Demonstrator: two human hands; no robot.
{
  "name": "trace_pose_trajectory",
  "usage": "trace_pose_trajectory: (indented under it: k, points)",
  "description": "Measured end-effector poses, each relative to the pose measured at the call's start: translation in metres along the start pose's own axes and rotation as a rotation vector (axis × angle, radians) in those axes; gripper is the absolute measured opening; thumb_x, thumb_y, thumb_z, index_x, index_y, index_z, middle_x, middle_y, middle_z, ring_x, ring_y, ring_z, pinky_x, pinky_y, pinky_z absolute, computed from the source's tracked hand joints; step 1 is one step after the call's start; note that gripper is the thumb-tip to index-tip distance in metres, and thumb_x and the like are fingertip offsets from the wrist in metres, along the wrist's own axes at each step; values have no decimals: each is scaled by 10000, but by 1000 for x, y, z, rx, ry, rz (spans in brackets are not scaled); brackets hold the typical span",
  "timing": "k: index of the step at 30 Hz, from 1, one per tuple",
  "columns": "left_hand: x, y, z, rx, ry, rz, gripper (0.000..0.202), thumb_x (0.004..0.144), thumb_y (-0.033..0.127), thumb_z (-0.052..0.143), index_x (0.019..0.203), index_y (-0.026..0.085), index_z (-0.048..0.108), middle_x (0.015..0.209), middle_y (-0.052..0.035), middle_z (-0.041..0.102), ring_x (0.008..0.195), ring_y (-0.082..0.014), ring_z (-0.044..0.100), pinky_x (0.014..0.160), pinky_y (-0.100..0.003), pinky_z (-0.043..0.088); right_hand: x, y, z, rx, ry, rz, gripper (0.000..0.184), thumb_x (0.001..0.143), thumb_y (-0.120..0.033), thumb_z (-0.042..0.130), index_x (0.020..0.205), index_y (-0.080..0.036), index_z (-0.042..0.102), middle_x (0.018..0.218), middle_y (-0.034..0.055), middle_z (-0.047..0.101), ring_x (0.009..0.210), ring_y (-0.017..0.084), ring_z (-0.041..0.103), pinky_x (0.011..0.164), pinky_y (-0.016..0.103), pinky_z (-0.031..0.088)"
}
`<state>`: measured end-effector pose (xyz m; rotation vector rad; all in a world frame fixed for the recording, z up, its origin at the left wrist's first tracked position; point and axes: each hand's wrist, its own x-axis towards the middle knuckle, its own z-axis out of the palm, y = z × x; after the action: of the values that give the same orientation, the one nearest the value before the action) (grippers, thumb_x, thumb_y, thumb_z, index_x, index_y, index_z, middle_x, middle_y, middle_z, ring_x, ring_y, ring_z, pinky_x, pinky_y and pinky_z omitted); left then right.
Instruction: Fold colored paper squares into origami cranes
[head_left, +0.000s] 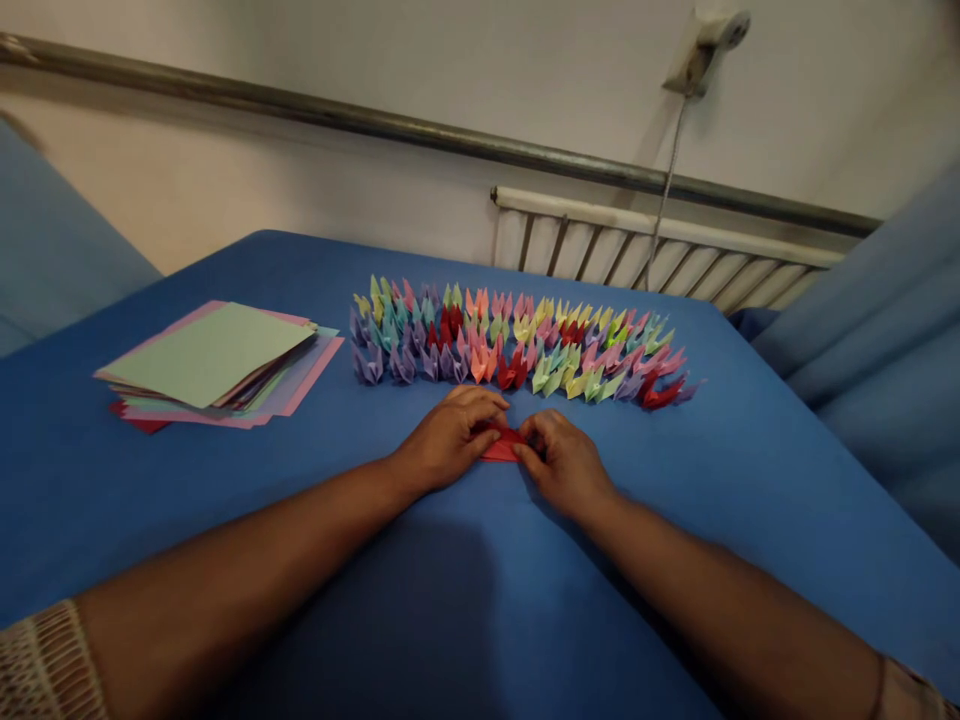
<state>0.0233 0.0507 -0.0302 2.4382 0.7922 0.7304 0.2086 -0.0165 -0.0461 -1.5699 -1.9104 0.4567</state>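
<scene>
A small folded piece of red paper (500, 447) lies on the blue-covered table between my two hands. From its left side, my left hand (457, 430) grips it, with the thumb along the front and the fingers curled over the back. My right hand (562, 458) pinches the paper's right end between thumb and fingers. The fingers hide the paper's far edge and part of its folds. Just beyond my hands stand several rows of folded paper cranes (514, 370) in purple, red, pink, yellow, green and blue.
To the left lies a loose stack of coloured paper sheets (217, 350), pale green on top. The blue table (360, 640) reaches back to the wall, where a radiator (600, 235) and a rail (420, 130) run. A cord (667, 180) hangs from a socket. Blue curtains (892, 360) flank the table.
</scene>
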Motion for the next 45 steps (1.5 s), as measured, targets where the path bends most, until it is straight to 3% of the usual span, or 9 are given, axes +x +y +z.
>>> trace_pose_trajectory:
  k: [5, 10, 13, 19, 24, 28, 36, 41, 45]
  points:
    - [1, -4, 3, 25, 25, -59, 134, 782, 69, 617, 833, 193, 623, 1012, -29, 665, 1012, -192, 576, 939, -388, 441, 0, -1, 1, -11, -3, 45, 65, 837, -176, 579, 898, -196, 567, 802, 6, 607, 723, 155, 560, 670, 270, 416]
    - [0, -6, 4, -11, 49, -74, 171, 772, 36, 584, 803, 197, 633, 1066, -31, 661, 1070, -198, 569, 963, -407, 438, -2, -4, -2, -72, -54, -68, 69, 874, -162, 532, 882, -186, 597, 840, 30, 605, 793, 168, 572, 727, 283, 431]
    - [-1, -5, 3, -32, 53, -39, 216, 783, 13, 539, 807, 194, 654, 1117, -40, 640, 1104, -192, 556, 983, -399, 432, -4, -4, -3, -116, -69, -89, 85, 895, -187, 527, 907, -182, 612, 875, 44, 605, 832, 178, 576, 756, 294, 435]
    - [-2, -1, 1, 2, -51, 77, 221, 795, 52, 551, 877, 208, 683, 1128, -45, 619, 1111, -195, 542, 985, -383, 431, -5, -4, -4, -140, -63, -86, 104, 906, -206, 521, 936, -188, 619, 902, 49, 590, 809, 172, 574, 738, 290, 443]
    - [1, -7, 1, 24, -41, -34, 147, 783, 82, 572, 824, 196, 656, 998, -40, 655, 1011, -200, 581, 933, -386, 453, -8, -7, -8, -190, -33, -15, 126, 878, -268, 584, 959, -173, 599, 922, 64, 596, 837, 197, 570, 759, 319, 442]
    - [1, -8, 1, 26, -23, -80, 105, 776, 97, 592, 794, 191, 636, 981, -36, 664, 983, -200, 597, 915, -384, 461, -11, -8, -10, -173, -76, -33, 52, 888, -216, 565, 900, -177, 598, 863, 43, 611, 826, 183, 571, 757, 299, 436]
    - [-3, -6, -5, 130, -88, 60, 292, 771, 24, 523, 888, 210, 715, 1138, -48, 643, 1141, -216, 530, 1012, -409, 413, -14, -12, -15, -352, -151, -121, 220, 960, -241, 457, 919, -169, 661, 876, 70, 620, 818, 193, 573, 759, 315, 437]
    - [-3, -8, -11, 176, -108, 47, 249, 786, 83, 545, 921, 198, 720, 1120, -53, 661, 1110, -219, 551, 1000, -402, 416, -20, -16, -18, -358, -176, -155, 249, 958, -184, 436, 1021, -174, 677, 939, 79, 627, 848, 192, 562, 775, 316, 444]
    - [-4, -6, -16, 154, -167, 54, 152, 846, 243, 592, 941, 206, 704, 1108, -54, 672, 1072, -226, 570, 980, -406, 414, -29, -22, -15, -505, -179, -215, 288, 938, -173, 448, 1146, -155, 647, 1065, 125, 627, 908, 251, 536, 774, 389, 439]
